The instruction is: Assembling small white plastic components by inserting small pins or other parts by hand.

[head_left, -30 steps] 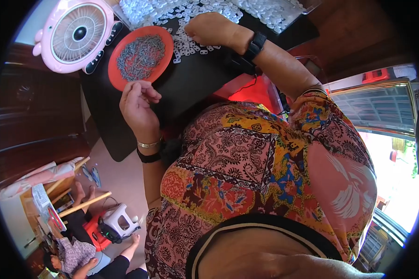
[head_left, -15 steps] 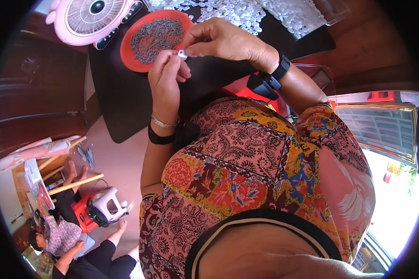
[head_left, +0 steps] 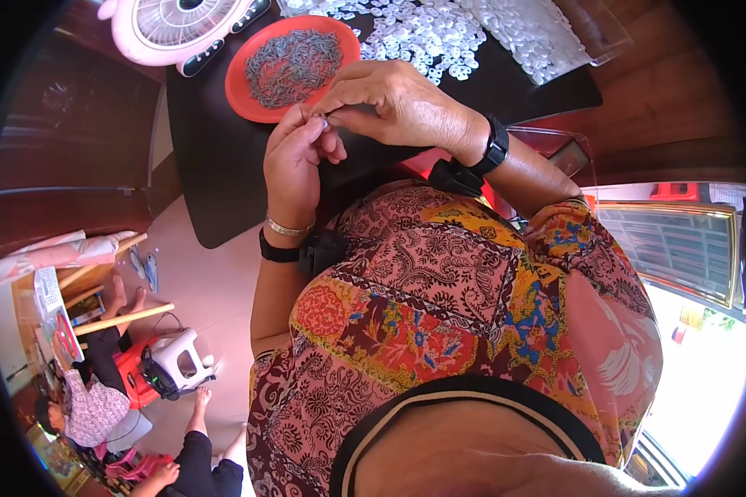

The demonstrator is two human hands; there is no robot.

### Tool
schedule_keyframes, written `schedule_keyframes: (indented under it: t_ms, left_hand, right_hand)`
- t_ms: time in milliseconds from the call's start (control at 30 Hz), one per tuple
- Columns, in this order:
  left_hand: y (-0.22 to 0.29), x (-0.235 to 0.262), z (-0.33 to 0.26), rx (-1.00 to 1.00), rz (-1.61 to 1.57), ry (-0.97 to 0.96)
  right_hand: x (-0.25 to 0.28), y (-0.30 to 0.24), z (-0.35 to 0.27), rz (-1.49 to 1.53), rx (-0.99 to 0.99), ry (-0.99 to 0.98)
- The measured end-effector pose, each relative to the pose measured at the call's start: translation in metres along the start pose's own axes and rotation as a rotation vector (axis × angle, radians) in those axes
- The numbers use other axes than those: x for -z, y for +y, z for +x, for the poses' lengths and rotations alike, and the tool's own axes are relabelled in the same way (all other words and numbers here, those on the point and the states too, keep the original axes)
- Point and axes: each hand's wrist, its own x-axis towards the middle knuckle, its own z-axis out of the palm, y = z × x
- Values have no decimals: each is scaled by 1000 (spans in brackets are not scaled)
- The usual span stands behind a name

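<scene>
I see a pink fan (head_left: 178,25) at far left on the black table (head_left: 215,166), then the red plate (head_left: 290,66) of small grey parts. My left hand (head_left: 294,161) and right hand (head_left: 406,103) meet, fingers pinching one tiny white piece (head_left: 324,123) between them; white pieces (head_left: 423,33) lie beyond.

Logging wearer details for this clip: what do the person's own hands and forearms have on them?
Both forearms are bare, with no sleeves or gloves. The left hand has a thin gold-coloured bangle and a black band at its wrist. The right hand has a black wristband.
</scene>
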Motion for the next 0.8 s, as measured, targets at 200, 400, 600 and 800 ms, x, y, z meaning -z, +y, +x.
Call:
schedule_keyframes:
  t_ms: [200,400,600,800]
  left_hand:
    - [-1,2,-5,-16,32,11]
    - [1,8,-4,-54,-84,86]
    - [2,13,-3,-113,33,129]
    - [-6,23,-9,-79,5,150]
  right_hand:
    - [-5,4,6,-44,74,-25]
    - [-15,35,20,-240,33,-52]
    - [-25,56,11,-491,81,-260]
    - [-8,31,0,-332,64,-344]
